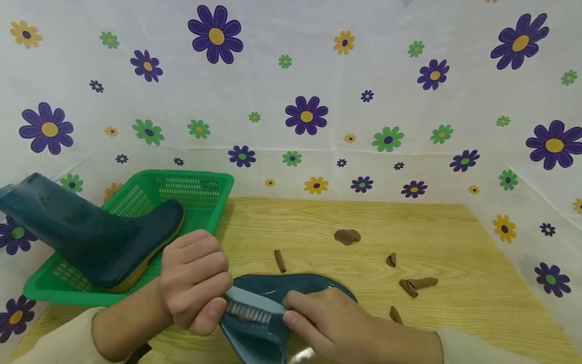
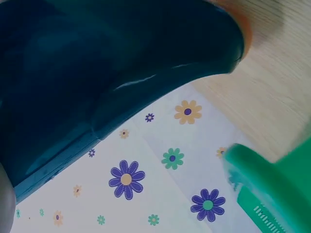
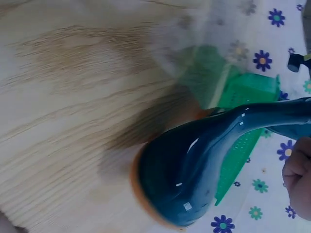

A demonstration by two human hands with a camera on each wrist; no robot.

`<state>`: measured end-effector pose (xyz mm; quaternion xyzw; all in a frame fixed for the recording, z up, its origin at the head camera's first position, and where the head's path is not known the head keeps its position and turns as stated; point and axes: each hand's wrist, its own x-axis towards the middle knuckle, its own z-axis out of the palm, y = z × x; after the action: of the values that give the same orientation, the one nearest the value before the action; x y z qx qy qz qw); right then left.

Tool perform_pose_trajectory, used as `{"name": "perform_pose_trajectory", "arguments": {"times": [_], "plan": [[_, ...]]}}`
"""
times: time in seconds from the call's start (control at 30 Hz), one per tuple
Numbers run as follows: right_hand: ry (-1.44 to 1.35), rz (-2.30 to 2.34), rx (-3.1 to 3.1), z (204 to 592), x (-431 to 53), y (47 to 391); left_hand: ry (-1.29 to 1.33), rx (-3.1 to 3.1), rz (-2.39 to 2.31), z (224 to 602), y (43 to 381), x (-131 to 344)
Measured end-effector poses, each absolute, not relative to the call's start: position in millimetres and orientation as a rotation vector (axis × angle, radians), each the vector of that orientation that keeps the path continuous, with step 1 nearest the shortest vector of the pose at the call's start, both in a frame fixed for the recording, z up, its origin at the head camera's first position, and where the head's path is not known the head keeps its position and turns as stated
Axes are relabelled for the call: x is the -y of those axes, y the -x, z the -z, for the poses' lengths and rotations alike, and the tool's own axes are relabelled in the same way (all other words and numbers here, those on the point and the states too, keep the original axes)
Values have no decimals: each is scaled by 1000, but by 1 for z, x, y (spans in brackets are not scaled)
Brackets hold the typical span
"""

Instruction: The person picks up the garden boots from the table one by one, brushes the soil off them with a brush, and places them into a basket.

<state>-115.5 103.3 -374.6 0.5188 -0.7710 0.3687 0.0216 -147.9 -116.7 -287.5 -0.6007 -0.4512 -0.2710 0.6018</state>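
A dark teal rubber boot (image 1: 273, 284) lies in front of the person, its light inside showing at the near end. My left hand (image 1: 197, 283) is curled tight at the edge of the boot's shaft and grips it. Between thumb and forefinger, my right hand (image 1: 336, 323) holds a light blue scrub brush (image 1: 256, 301), its pale bristles down against the shaft. Most of the brush handle is hidden in that hand. The left wrist view shows the boot (image 2: 121, 63) up close, and the right wrist view shows its rounded toe (image 3: 180, 179) with an orange sole edge.
A green plastic basket (image 1: 223, 202) stands at the left, with another teal boot (image 1: 109, 227) tilted in it, its shaft over the rim. Several brown pieces, one a flat lump (image 1: 347, 236), are scattered on the wooden table (image 1: 454, 237). A flower-patterned cloth (image 1: 254, 91) hangs behind.
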Motion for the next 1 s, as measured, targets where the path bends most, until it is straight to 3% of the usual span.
{"name": "perform_pose_trajectory", "arguments": {"times": [0.33, 0.67, 0.87, 1.0], "plan": [[-1645, -693, 2230, 391, -114, 129, 1509, 1077, 598, 296, 142, 119], [-1627, -1206, 2523, 383, -106, 116, 1501, 1057, 586, 302, 146, 116], [-1655, -1266, 2708, 373, -103, 106, 1496, 1074, 565, 303, 145, 117], [-1475, -1414, 2808, 362, -103, 107, 1481, 1063, 561, 304, 145, 116]]}}
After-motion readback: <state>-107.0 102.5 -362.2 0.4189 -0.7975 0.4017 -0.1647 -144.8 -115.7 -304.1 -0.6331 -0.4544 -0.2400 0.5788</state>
